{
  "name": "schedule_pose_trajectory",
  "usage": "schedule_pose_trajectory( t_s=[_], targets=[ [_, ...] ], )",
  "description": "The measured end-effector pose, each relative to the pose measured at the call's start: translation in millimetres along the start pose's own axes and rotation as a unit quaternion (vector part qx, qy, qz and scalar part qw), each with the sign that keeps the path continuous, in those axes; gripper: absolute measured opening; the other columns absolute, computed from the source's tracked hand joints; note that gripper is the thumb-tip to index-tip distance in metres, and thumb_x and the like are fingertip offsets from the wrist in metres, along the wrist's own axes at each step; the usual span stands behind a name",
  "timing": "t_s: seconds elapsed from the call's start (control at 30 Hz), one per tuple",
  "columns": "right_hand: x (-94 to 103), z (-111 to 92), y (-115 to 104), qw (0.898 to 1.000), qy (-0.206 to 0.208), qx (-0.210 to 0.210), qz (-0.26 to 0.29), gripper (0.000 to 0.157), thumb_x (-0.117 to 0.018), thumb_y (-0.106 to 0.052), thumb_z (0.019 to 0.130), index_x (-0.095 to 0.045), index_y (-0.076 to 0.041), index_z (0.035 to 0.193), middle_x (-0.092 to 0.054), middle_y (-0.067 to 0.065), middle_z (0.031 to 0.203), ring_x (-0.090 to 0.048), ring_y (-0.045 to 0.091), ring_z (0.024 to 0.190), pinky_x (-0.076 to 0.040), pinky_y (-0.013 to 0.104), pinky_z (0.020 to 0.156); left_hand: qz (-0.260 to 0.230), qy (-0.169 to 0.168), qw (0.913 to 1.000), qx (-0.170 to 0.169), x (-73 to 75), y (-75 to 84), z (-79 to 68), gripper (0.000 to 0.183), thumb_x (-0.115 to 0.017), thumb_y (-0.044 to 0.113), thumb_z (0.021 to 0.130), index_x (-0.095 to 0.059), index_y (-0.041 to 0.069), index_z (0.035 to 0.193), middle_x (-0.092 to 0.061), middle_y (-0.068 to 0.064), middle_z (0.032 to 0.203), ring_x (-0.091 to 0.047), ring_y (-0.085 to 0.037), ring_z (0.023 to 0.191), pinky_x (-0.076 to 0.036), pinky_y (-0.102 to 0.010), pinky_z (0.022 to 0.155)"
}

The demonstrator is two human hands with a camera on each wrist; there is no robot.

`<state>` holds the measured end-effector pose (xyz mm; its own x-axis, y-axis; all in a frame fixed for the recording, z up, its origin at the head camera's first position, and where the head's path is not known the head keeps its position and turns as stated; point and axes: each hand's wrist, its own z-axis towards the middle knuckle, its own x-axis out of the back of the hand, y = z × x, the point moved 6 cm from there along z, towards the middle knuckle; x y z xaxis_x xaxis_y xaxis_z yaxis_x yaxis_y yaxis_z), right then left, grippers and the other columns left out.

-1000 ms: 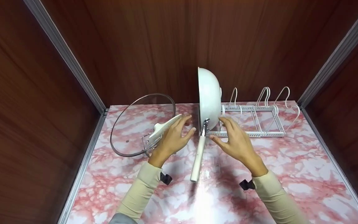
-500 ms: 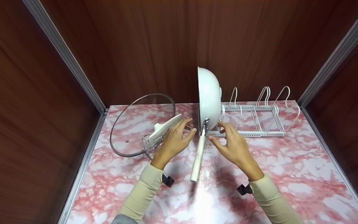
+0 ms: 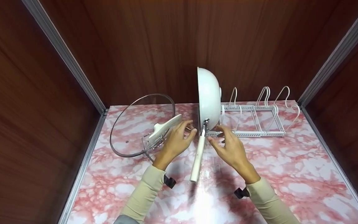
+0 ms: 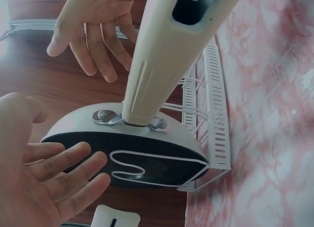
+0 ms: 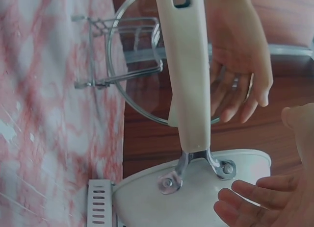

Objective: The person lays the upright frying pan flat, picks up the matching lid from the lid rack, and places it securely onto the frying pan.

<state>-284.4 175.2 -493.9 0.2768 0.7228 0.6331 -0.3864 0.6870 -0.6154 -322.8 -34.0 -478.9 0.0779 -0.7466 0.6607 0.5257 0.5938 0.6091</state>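
A white wok (image 3: 209, 96) with a dark inside and a long cream handle (image 3: 198, 158) stands on edge at the left end of a white wire rack (image 3: 253, 134). Its handle points toward me. My left hand (image 3: 176, 141) hovers on the wok's dark-inside side, fingers loosely bent, holding nothing. On the other side, my right hand (image 3: 230, 146) is close to the base of the handle, thumb and fingers apart. In the right wrist view the right fingertips (image 5: 230, 202) lie near the wok's outer wall; whether they touch it, I cannot tell.
Left of the wok, a glass lid (image 3: 112, 137) with a cream grip (image 3: 166, 126) leans in a small metal wire stand (image 3: 146, 144). Brown wood-grain panels (image 3: 154, 46) enclose the pink marbled tabletop (image 3: 291, 180). Several wire dividers (image 3: 267, 93) rise from the rack.
My right hand has shifted slightly left and toward me, its fingers more bent. The left hand has edged slightly right. The wok, lid and rack have stayed put.
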Motion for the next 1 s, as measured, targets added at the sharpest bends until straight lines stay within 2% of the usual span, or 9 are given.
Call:
schedule_pose_trajectory(
  t_s=[0.17, 0.53, 0.73, 0.9, 1.0],
  targets=[
    [-5.8, -2, 0, 0.999, -0.002, -0.008, 0.04, 0.053, -0.077, -0.035, 0.099, -0.06, -0.004, 0.14, -0.074, 0.015, 0.126, -0.076, 0.031, 0.1, -0.063, 0.046, 0.078, -0.045, -0.013, 0.9988, 0.018, -4.5, -2.6, 0.0, 0.04, -0.064, 0.026, 0.106, -0.064, 0.001, 0.138, -0.075, -0.011, 0.114, -0.077, -0.026, 0.1, -0.063, -0.034, 0.089],
    [-16.7, -6, 1, 0.996, -0.012, -0.043, 0.078, 0.053, -0.074, -0.034, 0.101, -0.06, -0.001, 0.141, -0.076, 0.015, 0.118, -0.075, 0.027, 0.093, -0.064, 0.044, 0.076, -0.049, -0.019, 0.9977, 0.044, -10.3, -7.3, -2.1, 0.038, -0.063, 0.027, 0.106, -0.065, 0.002, 0.135, -0.076, -0.01, 0.111, -0.076, -0.026, 0.098, -0.062, -0.034, 0.089],
    [-19.9, -8, 1, 0.995, -0.014, -0.057, 0.083, 0.052, -0.074, -0.033, 0.101, -0.06, -0.001, 0.139, -0.077, 0.012, 0.113, -0.074, 0.024, 0.088, -0.064, 0.043, 0.078, -0.054, -0.027, 0.9958, 0.069, -14.6, -11.0, -3.7, 0.038, -0.063, 0.029, 0.106, -0.066, 0.004, 0.135, -0.076, -0.01, 0.112, -0.076, -0.025, 0.1, -0.061, -0.037, 0.09],
    [-23.1, -9, 4, 0.994, -0.02, -0.077, 0.08, 0.053, -0.073, -0.036, 0.102, -0.06, 0.001, 0.138, -0.076, 0.014, 0.113, -0.075, 0.026, 0.09, -0.064, 0.046, 0.081, -0.071, -0.037, 0.9937, 0.078, -19.1, -13.1, -4.9, 0.039, -0.063, 0.029, 0.106, -0.066, 0.004, 0.135, -0.076, -0.011, 0.113, -0.076, -0.028, 0.103, -0.06, -0.044, 0.094],
    [-25.6, -11, 5, 0.992, -0.029, -0.09, 0.078, 0.054, -0.072, -0.039, 0.102, -0.061, 0.0, 0.138, -0.077, 0.014, 0.114, -0.075, 0.028, 0.092, -0.063, 0.049, 0.082, -0.08, -0.042, 0.9926, 0.08, -21.9, -14.3, -5.6, 0.038, -0.063, 0.028, 0.107, -0.066, 0.002, 0.135, -0.075, -0.012, 0.114, -0.075, -0.029, 0.103, -0.06, -0.043, 0.095]
  ],
)
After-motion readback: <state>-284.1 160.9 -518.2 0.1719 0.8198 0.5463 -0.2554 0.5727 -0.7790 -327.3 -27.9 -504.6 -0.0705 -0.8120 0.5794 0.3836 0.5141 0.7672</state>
